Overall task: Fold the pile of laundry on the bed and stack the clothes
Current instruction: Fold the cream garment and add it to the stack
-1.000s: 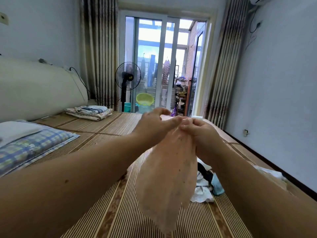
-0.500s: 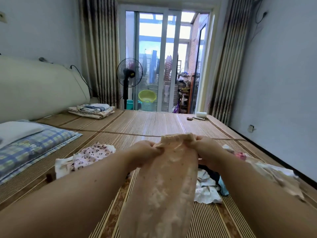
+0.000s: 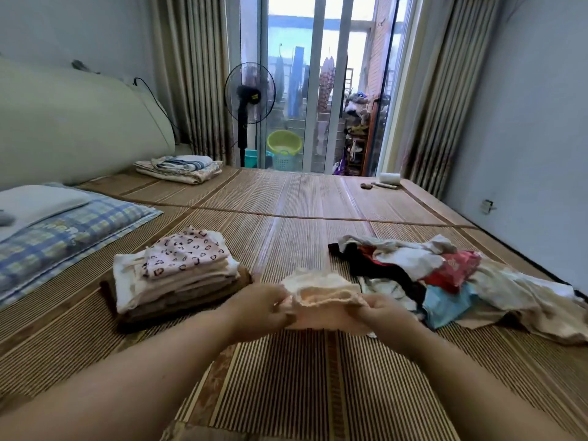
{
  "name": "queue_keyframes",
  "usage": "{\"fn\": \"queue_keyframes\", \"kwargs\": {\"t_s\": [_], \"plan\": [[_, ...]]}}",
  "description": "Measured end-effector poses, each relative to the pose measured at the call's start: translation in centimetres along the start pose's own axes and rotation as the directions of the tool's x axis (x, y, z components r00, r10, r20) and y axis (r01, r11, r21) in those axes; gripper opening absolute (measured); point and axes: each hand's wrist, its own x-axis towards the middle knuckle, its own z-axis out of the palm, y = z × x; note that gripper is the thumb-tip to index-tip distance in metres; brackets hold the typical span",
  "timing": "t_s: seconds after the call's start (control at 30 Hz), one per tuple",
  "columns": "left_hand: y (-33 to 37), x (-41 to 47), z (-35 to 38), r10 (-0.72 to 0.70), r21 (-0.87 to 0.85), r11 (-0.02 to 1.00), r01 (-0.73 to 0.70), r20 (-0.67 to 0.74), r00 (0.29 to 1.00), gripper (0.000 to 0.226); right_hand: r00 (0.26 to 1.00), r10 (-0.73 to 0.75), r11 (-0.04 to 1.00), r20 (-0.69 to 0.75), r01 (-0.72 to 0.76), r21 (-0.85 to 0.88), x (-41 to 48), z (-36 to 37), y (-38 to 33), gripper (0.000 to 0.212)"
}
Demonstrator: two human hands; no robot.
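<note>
Striped woven-reed matting [image 3: 302,202] covers a wide bed in a pale-walled bedroom, where a person sorts laundry in daylight from a sliding glass door [image 3: 318,84]. Both bare forearms reach in from the lower edge of the head view. The left hand [image 3: 257,308] and the right hand [image 3: 385,313] each have fingers curled round an end of a pale peach, frilly-edged garment [image 3: 321,294], which is bunched between them low over the mat; whether it touches the mat cannot be told.

Just left of the left hand stands a stack of folded clothes in cream and brown [image 3: 178,288], topped by a pink-and-white piece printed with dark hearts [image 3: 184,253]. To the right of the right hand lies the loose pile of unfolded laundry [image 3: 429,275], a tangle of white, black, red and light-blue cloth spread towards the wall side of the bed.

Further left, a blue-and-yellow plaid pillow [image 3: 63,230] lies below a cream padded headboard [image 3: 63,128]. Folded striped and floral bedding [image 3: 181,167] sits at the far corner of the mat, and a small white roll [image 3: 389,178] rests near the far right edge. Beyond the bed, a black pedestal fan [image 3: 249,93] stands before striped beige curtains [image 3: 191,74], with a lime-green plastic basin [image 3: 284,143] just behind the glass.
</note>
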Motion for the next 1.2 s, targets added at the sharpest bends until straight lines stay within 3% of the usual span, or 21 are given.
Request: {"fn": "queue_keyframes", "kwargs": {"t_s": [0.1,0.17,0.27,0.33,0.4,0.53,0.63,0.73,0.8,0.83,0.9,1.03,1.13,1.2], "plan": [[-2.1,-2.5,5.4,0.035,0.124,0.990,-0.072,0.278,0.960,0.044,0.978,0.155,0.982,0.142,-0.167,0.083,-1.2,2.8,4.3,0.034],[-3.1,-3.8,7.7,0.048,0.059,0.996,-0.074,0.360,0.932,0.037,0.967,0.187,0.971,0.175,-0.209,0.120,-1.4,4.0,5.9,0.035],[-3.5,-4.5,8.3,-0.062,-0.235,0.961,0.145,0.326,0.943,0.030,0.956,0.217,0.957,0.199,-0.248,0.151,-1.1,4.2,5.9,0.035],[-3.3,-4.1,8.0,-0.157,-0.438,0.858,0.269,0.276,0.948,0.027,0.946,0.237,0.946,0.221,-0.277,0.170,-0.2,4.4,5.9,0.029],[-2.8,-3.0,7.5,-0.256,-0.528,0.781,0.334,0.217,0.942,0.027,0.955,0.244,0.940,0.165,-0.275,0.201,0.8,4.7,5.7,0.025],[-2.9,0.9,7.3,-0.456,-0.416,0.809,0.416,0.004,0.890,0.026,0.914,0.369,0.910,-0.166,-0.318,0.267,3.8,5.4,6.6,0.025],[-3.5,3.2,8.3,-0.555,-0.235,0.810,0.537,-0.013,0.832,0.026,0.854,0.384,0.914,-0.350,-0.405,0.013,5.2,5.6,7.8,0.045],[-4.2,3.9,9.9,-0.655,-0.052,0.751,0.658,0.065,0.753,0.055,0.887,0.279,0.908,-0.368,-0.368,-0.199,4.9,6.1,9.0,0.036],[-4.5,4.1,10.7,-0.699,-0.112,0.699,0.707,0.105,0.708,0.077,0.920,0.258,0.932,-0.295,-0.317,-0.175,4.8,6.1,9.4,0.011],[-4.7,4.2,10.7,-0.708,-0.166,0.676,0.718,0.124,0.695,0.084,0.936,0.267,0.939,-0.231,-0.307,-0.157,4.9,6.1,9.3,0.015],[-4.8,4.0,10.4,-0.685,-0.241,0.666,0.706,0.178,0.707,0.092,0.935,0.332,0.932,-0.122,-0.346,-0.110,5.0,6.1,9.0,0.021],[-3.9,2.4,8.2,-0.448,-0.427,0.723,0.543,0.309,0.839,0.083,0.903,0.429,0.903,-0.025,-0.428,0.035,4.9,6.2,8.6,0.049],[-3.6,0.6,7.4,-0.320,-0.559,0.633,0.535,0.441,0.839,0.069,0.860,0.499,0.823,0.105,-0.508,0.255,4.1,6.4,8.4,0.061],[-3.7,-0.2,7.3,-0.278,-0.601,0.603,0.524,0.458,0.845,0.070,0.856,0.487,0.796,0.175,-0.517,0.315,3.4,6.6,8.0,0.060]]}}
